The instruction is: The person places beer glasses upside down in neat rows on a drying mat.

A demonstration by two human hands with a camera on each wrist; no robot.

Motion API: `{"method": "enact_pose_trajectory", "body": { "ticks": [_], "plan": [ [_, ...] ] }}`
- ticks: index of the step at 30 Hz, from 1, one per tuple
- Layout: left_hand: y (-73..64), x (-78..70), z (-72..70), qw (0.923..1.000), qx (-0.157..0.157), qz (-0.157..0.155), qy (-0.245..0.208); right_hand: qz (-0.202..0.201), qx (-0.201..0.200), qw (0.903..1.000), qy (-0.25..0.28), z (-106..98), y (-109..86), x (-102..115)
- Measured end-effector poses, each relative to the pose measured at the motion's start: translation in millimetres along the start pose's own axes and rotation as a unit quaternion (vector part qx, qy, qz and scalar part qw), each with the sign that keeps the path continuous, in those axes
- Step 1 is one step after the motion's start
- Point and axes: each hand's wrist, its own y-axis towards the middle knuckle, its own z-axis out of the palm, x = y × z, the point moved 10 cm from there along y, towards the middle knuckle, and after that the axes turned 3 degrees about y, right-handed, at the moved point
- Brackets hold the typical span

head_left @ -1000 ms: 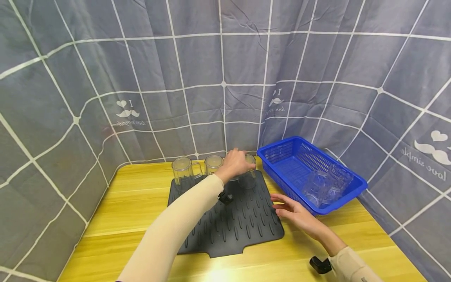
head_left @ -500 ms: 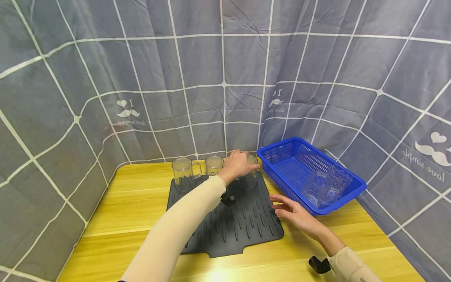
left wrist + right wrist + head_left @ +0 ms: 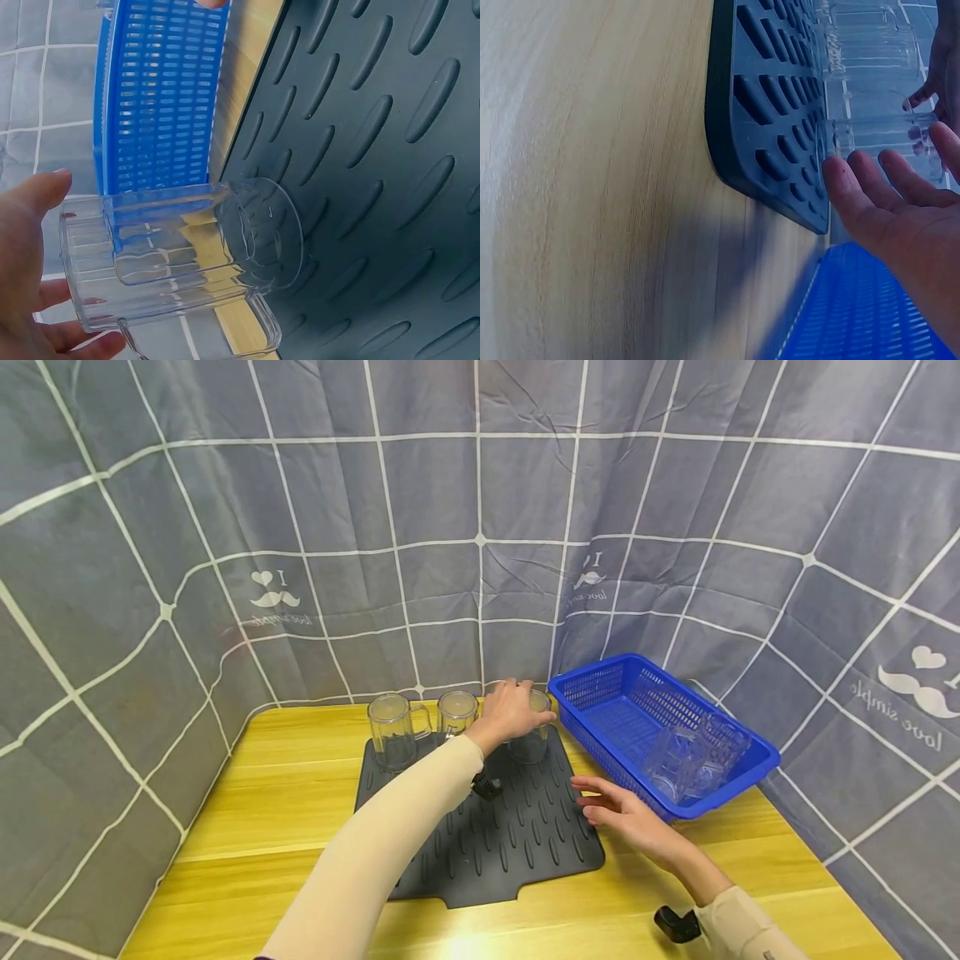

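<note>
In the left wrist view a clear glass mug [image 3: 169, 251] stands on the black ridged mat [image 3: 405, 225], its handle on the lower side. My left hand [image 3: 510, 710] spreads around the mug's upper end. In the left wrist view its thumb looks slightly apart from the glass, and the other fingers are partly behind it. To the left, two more glass mugs stand at the mat's back: one [image 3: 391, 735] at the far left and another [image 3: 456, 712] partly hidden by my left arm. My right hand [image 3: 630, 818] hovers with loose fingers near the mat's right edge, holding nothing.
A blue plastic basket [image 3: 600, 739] stands right of the mat and holds several clear glasses [image 3: 678, 756] at its near end. The mat lies on a wooden table [image 3: 277, 802]. A grey curtain with white lines [image 3: 420, 527] hangs behind and at both sides.
My left hand has shifted slightly right, and the right-hand mug's top has moved a little right too. The thumb has spread outward. My right hand has barely moved.
</note>
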Motion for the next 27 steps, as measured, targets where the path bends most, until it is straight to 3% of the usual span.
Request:
{"method": "enact_pose_trajectory", "body": {
  "ticks": [17,27],
  "plan": [
    [-17.9,6.7,-17.0,0.998,-0.04,0.015,-0.047,-0.002,-0.009,0.9999,-0.014,1,4.1,11],
    [-47.3,6.7,-34.4,0.9908,-0.067,0.061,-0.101,-0.004,-0.017,0.9988,-0.046,-4,11.1,25]
  ]
}}
